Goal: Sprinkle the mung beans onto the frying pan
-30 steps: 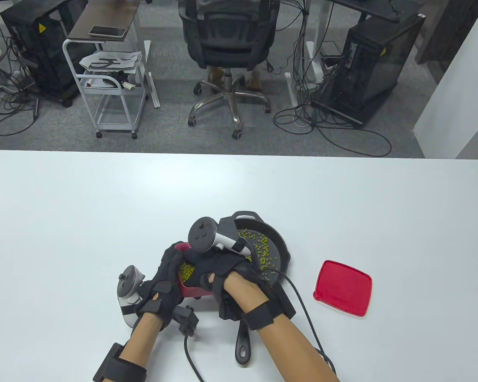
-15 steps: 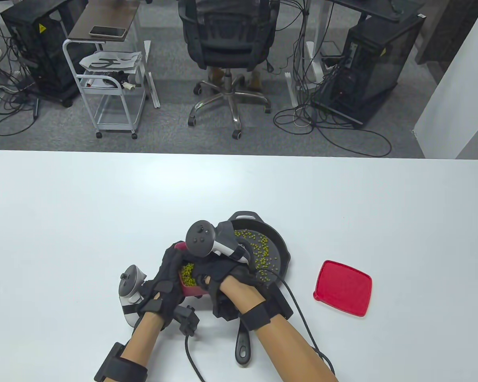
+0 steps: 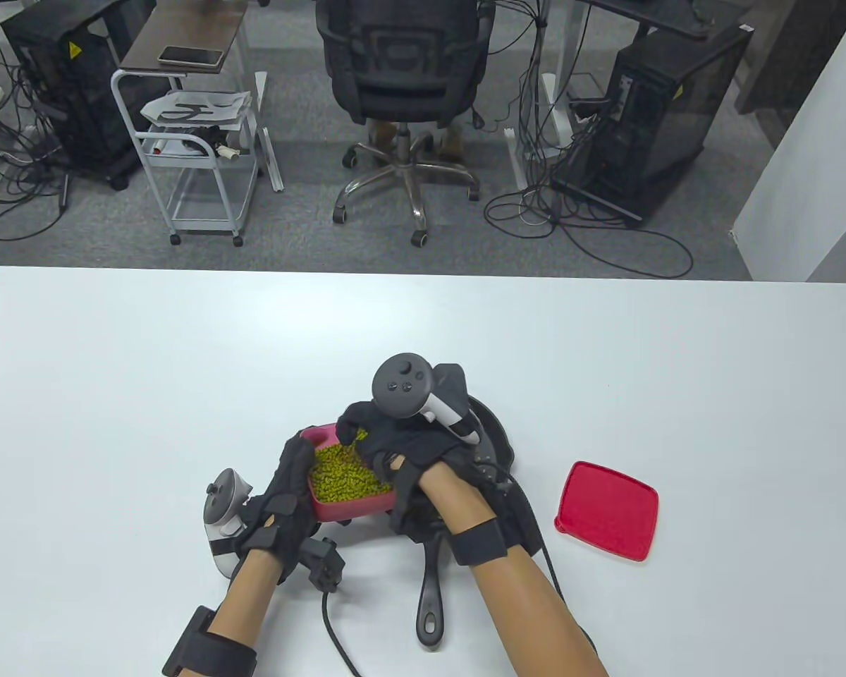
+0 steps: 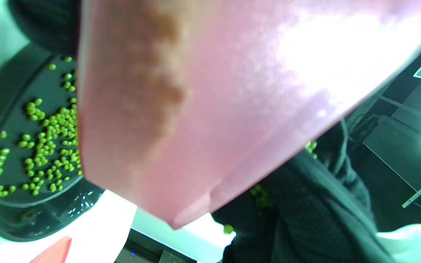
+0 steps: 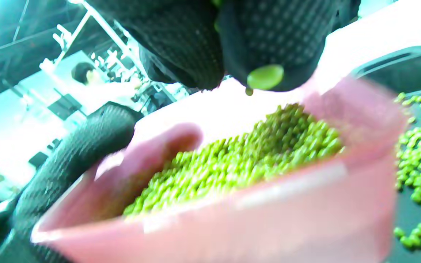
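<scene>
My left hand grips a pink container full of green mung beans from its left side, held beside the black frying pan. The container's underside fills the left wrist view. My right hand hovers just above the container's far edge, its fingertips pinched together with a few mung beans between them. The pan holds scattered beans, also seen in the right wrist view. In the table view my right hand hides most of the pan.
The pan's handle points toward the table's near edge between my forearms. The container's red lid lies flat to the right of the pan. Glove cables trail off the near edge.
My right hand has lifted out of the container and moved away and to the right, so the beans in the container now show. It now covers the pan's inside.
</scene>
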`<state>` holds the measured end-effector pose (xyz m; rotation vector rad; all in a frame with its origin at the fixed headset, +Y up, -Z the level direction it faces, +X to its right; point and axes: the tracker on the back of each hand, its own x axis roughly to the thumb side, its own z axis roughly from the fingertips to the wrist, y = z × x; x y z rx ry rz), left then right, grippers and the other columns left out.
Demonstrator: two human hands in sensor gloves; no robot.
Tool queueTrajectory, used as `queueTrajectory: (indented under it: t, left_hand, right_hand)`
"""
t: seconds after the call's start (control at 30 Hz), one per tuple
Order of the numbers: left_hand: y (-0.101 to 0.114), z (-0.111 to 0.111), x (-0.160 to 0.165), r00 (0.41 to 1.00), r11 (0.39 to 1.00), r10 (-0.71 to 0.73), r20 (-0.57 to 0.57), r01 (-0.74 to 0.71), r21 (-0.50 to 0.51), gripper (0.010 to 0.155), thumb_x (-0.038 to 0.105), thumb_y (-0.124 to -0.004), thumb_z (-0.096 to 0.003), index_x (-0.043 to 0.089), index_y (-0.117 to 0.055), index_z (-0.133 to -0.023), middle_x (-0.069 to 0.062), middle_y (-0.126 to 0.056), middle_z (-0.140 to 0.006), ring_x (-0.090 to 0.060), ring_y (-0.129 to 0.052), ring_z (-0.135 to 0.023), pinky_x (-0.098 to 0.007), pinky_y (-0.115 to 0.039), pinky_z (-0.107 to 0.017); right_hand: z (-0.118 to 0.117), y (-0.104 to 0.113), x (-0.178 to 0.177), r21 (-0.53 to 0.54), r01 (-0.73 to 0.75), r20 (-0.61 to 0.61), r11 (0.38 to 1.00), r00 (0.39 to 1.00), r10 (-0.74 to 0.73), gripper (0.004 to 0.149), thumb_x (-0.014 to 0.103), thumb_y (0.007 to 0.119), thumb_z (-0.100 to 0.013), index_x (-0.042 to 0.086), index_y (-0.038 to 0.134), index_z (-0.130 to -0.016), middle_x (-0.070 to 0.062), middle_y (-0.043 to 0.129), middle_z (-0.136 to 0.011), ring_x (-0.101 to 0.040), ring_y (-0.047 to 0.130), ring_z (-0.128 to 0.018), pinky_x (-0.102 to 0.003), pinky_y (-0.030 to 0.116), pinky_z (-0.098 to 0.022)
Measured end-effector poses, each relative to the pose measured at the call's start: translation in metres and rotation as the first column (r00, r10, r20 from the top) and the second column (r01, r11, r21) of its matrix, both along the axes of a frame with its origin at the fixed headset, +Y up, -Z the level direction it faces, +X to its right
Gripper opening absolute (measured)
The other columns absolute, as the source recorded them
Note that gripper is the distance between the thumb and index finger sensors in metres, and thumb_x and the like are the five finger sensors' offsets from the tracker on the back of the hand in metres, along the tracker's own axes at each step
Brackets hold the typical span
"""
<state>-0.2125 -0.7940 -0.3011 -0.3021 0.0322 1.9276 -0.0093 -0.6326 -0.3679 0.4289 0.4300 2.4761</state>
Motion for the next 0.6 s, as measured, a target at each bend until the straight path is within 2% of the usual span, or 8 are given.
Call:
queueTrajectory:
  t: [0.17,0.3,0.47,0.6]
  left_hand:
    - [0.002,-0.001,-0.004,1.0,1.0,-0.008,-0.012,0.008,0.009,0.079,0.073,-0.055,-0.0542,0.027,-0.031,-0.113,-0.023,-0.049,-0.11,-0.042,-0.088,-0.066,-0.042,-0.089,-0.035]
    - [0.001,-0.001,-0.008,1.0,1.0,-0.003,-0.012,0.003,-0.005,0.079,0.073,-0.055,-0.0543,0.027,-0.03,-0.113,-0.023,-0.048,-0.11,-0.042,-0.088,-0.066,-0.042,-0.089,-0.035]
    - [0.001,-0.002,-0.012,1.0,1.0,0.007,-0.026,-0.008,-0.004,0.079,0.074,-0.055,-0.0545,0.027,-0.03,-0.113,-0.023,-0.048,-0.11,-0.042,-0.087,-0.066,-0.042,-0.089,-0.035]
    - [0.003,-0.002,-0.015,0.999,1.0,0.019,-0.032,-0.019,0.0,0.079,0.074,-0.055,-0.0545,0.027,-0.03,-0.113,-0.023,-0.048,-0.11,-0.042,-0.087,-0.066,-0.041,-0.089,-0.035]
  right_hand:
    - [-0.017,-0.003,0.03,-0.02,0.007,0.097,1.0,0.995,-0.005,0.04,0.011,0.091,-0.048,0.023,0.083,-0.085,-0.013,0.081,-0.092,-0.042,0.091,-0.06,-0.029,0.092,-0.027]
    - [-0.026,-0.026,0.05,-0.064,-0.095,0.142,0.993,0.984,0.104,0.04,0.012,0.091,-0.048,0.024,0.082,-0.085,-0.013,0.08,-0.092,-0.042,0.091,-0.061,-0.029,0.093,-0.028]
    - [-0.023,-0.057,0.058,-0.139,-0.281,0.128,0.95,0.946,0.298,0.039,0.012,0.088,-0.05,0.024,0.081,-0.087,-0.014,0.079,-0.094,-0.043,0.088,-0.066,-0.031,0.092,-0.035]
    - [-0.018,-0.076,0.055,-0.2,-0.299,0.075,0.933,0.945,0.319,0.04,0.012,0.087,-0.051,0.024,0.08,-0.088,-0.015,0.078,-0.095,-0.043,0.088,-0.067,-0.031,0.092,-0.036]
